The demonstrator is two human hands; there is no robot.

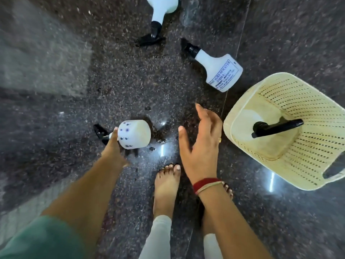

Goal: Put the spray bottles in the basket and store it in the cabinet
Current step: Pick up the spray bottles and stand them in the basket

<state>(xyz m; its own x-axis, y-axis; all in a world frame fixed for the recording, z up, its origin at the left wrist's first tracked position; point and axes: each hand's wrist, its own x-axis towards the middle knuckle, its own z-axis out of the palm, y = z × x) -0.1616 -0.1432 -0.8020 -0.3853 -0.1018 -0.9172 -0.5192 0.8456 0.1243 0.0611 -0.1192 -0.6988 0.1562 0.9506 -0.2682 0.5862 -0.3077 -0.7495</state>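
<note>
Granite floor (56, 90) is seen from above; a spotted bottle (134, 134) is gripped near its neck by the left hand (112, 144); another bottle (162, 8) lies at the top edge; a labelled bottle (218, 71) lies beside it; the right hand (201, 146) is held open and empty, fingers spread; a fourth bottle (268, 135) is seen inside the basket (306, 101) at right.

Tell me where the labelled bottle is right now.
The labelled bottle lies on its side on the floor, upper right, just beyond the basket.
</note>
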